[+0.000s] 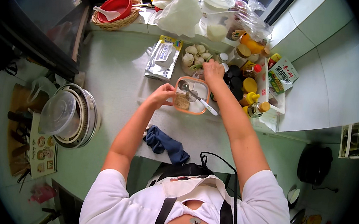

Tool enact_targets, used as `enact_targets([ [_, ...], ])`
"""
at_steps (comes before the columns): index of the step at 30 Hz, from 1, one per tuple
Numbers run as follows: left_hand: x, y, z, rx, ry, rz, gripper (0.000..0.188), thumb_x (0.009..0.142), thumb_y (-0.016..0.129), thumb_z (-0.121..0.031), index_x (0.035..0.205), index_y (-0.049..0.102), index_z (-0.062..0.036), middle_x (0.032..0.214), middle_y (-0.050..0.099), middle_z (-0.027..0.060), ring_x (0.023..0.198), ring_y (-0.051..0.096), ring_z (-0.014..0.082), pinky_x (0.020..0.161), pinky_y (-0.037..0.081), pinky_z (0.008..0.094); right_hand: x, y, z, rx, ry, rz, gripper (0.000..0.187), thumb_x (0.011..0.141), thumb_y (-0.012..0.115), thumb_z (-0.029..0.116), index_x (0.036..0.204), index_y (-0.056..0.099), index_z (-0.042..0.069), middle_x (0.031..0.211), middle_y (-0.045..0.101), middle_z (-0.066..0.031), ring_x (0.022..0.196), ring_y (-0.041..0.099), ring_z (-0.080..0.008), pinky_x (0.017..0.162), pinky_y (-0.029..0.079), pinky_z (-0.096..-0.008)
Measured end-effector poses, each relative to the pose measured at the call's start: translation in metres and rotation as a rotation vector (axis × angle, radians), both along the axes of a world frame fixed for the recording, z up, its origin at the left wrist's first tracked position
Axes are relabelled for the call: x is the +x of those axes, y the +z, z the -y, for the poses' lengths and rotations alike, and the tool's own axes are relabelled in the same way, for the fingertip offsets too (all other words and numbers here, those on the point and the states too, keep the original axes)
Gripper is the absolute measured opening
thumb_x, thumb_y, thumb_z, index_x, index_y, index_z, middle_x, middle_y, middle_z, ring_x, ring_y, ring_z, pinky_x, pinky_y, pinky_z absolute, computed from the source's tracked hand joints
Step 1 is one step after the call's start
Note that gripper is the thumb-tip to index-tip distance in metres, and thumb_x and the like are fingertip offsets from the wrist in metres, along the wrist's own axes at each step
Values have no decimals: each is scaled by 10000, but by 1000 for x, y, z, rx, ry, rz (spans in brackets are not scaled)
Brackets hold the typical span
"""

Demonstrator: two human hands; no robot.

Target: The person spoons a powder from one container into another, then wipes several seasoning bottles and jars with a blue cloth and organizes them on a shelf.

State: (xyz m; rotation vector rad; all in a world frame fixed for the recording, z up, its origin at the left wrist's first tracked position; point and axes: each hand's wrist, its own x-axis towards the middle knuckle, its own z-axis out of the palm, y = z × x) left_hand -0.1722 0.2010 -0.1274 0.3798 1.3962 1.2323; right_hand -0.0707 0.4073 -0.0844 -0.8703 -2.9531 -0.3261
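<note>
A clear, divided seasoning box [175, 106] with an orange rim lies on the counter in front of me. Brown powder fills one of its compartments, and a metal spoon [212, 109] with a white handle rests across it. The fingers of my left hand [164, 94] pinch the box's left edge. Just beyond its far right corner, my right hand [213, 72] reaches down between the garlic bulbs [191, 55] and the dark-lidded jars [235, 82]. Its fingers are curled, and whatever they grip is mostly hidden.
A wet-wipes pack [164, 58] lies left of the garlic. Sauce bottles [257, 109] stand at right beside a white bin [277, 104]. A blue cloth [166, 144] lies near the front edge. Stacked pots [95, 121] stand left; a red bowl in a basket [133, 17] sits behind.
</note>
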Motion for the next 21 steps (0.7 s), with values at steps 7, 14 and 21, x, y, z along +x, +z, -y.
enact_targets([
  [7, 1, -3, 5, 4, 50, 10, 187, 747, 589, -92, 886, 465, -81, 900, 493, 18, 886, 509, 145, 719, 512, 418, 13, 30, 0, 68, -72, 206, 138, 711, 613, 143, 831, 675, 115, 900, 582, -29, 952, 498, -205, 775, 362, -339],
  [14, -8, -8, -5, -31, 90, 34, 190, 753, 617, -102, 861, 467, -57, 876, 530, 42, 892, 546, 168, 657, 532, 404, 31, 54, -9, 103, -70, 123, 124, 716, 587, 138, 798, 679, 125, 897, 587, -33, 939, 495, -207, 775, 339, -336],
  [21, -8, -6, -7, -34, 74, 12, 151, 789, 585, -124, 861, 462, -73, 904, 550, 46, 924, 551, 178, 681, 529, 402, 36, 28, -14, 93, -102, 102, 152, 725, 559, 148, 813, 680, 123, 915, 594, -23, 959, 484, -197, 799, 331, -357],
])
